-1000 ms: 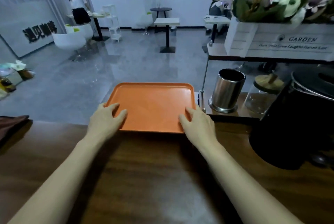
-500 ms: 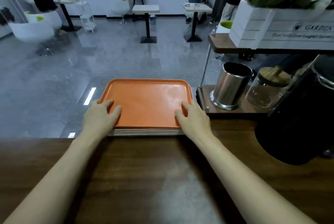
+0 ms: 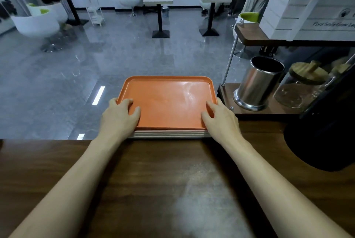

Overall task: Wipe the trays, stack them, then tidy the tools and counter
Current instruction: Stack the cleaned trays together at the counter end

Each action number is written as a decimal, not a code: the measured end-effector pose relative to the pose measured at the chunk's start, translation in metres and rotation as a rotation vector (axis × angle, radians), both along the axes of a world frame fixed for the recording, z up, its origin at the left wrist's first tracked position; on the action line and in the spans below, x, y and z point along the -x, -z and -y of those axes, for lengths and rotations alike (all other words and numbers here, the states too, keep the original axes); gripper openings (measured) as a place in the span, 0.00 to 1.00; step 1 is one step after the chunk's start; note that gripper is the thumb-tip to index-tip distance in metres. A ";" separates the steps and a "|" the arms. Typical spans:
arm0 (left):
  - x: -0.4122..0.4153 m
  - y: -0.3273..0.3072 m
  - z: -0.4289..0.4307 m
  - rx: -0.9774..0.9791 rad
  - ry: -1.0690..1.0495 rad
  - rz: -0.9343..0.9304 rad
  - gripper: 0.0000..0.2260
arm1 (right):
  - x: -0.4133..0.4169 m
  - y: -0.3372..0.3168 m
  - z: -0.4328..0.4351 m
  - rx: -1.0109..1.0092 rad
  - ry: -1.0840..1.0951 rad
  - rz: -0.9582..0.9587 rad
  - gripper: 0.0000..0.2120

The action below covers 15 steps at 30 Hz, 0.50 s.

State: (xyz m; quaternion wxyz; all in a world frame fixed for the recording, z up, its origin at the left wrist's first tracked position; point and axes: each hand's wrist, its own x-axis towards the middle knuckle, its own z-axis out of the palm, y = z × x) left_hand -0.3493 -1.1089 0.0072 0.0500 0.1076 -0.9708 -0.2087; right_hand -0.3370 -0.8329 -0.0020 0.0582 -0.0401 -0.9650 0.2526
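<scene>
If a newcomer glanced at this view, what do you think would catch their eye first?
The orange tray stands out most, topping a stack of pale trays at the far edge of the dark wooden counter, with the left hand and right hand gripping its near corners. Just to its right, a shiny steel canister stands on a low wooden shelf beside a glass jar.

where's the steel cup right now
In the head view the steel cup stands right of the orange tray, on the low wooden shelf, with the glass jar just to its right.
</scene>
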 end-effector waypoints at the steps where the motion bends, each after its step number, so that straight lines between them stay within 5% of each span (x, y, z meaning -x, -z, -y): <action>1: 0.001 0.002 -0.001 0.000 0.007 0.006 0.24 | 0.001 0.001 -0.002 -0.003 0.005 0.004 0.24; 12: 0.005 0.006 0.003 0.089 0.050 0.073 0.24 | 0.008 -0.021 -0.011 -0.281 -0.061 0.046 0.20; 15: 0.023 0.001 -0.003 0.191 0.124 -0.049 0.23 | 0.031 -0.023 0.002 -0.345 -0.126 -0.014 0.20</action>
